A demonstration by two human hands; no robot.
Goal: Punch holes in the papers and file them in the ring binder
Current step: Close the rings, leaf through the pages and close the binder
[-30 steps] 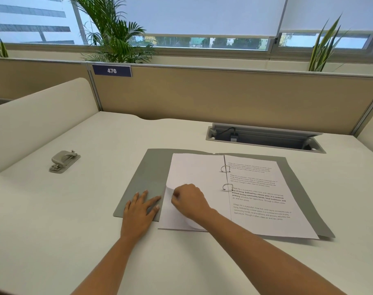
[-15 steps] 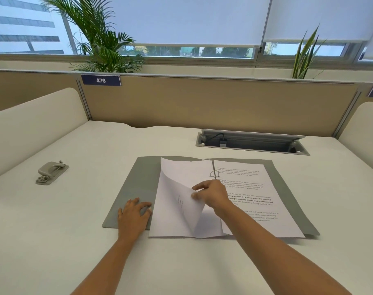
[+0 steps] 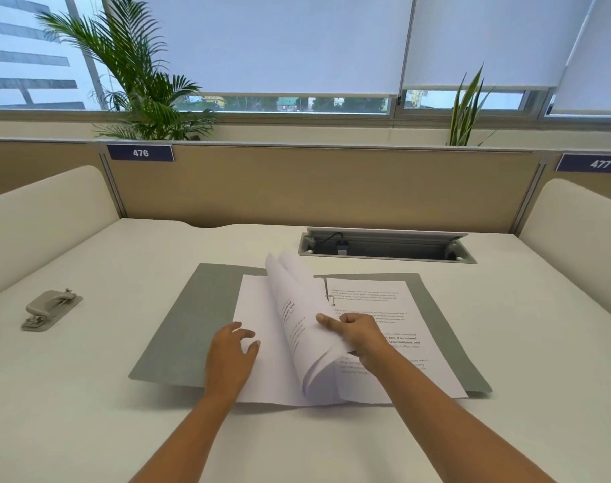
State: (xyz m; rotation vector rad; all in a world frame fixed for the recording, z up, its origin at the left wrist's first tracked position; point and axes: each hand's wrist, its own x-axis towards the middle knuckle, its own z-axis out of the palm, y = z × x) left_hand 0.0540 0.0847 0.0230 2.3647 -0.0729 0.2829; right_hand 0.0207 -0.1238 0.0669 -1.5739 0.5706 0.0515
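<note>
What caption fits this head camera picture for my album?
Right hand holds curled pages above an open grey ring binder; left hand rests on it.

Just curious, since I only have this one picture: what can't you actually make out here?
Head view only:
Any second ring: behind the curled sheets and right hand; one ring shows.
Text on the printed page: too small to read.
Holes in those sheets: hidden by their curl.
</note>
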